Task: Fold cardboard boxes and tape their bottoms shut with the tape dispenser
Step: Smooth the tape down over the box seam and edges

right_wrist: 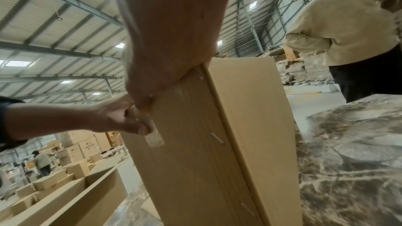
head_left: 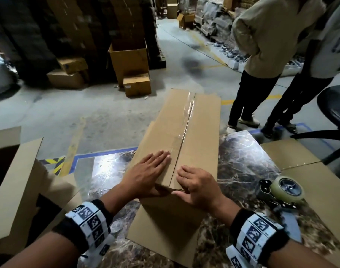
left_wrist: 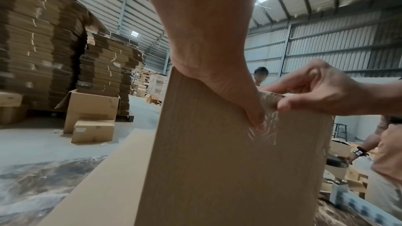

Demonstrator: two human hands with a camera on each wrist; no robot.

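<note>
A tall cardboard box (head_left: pixel 196 117) stands on the marble table (head_left: pixel 242 161) with its closed flaps up. Clear tape (head_left: pixel 186 120) runs along the centre seam. My left hand (head_left: pixel 149 171) lies flat on the near end of the flaps, fingers straight. Its thumb (left_wrist: pixel 252 112) presses the tape end (left_wrist: pixel 269 131) onto the near side. My right hand (head_left: pixel 196 186) straddles the near top edge, bent fingers on top and thumb on the side by the tape end (right_wrist: pixel 154 138). The tape dispenser (head_left: pixel 283 190) lies to the right on the table, held by neither hand.
An open box (head_left: pixel 14 180) stands at the left table edge. Flat cardboard (head_left: pixel 310 171) lies at the right, behind the dispenser. Two people (head_left: pixel 266 55) stand beyond the table's far right, beside a black chair (head_left: pixel 333 105). Boxes (head_left: pixel 130 62) and cardboard stacks sit on the floor behind.
</note>
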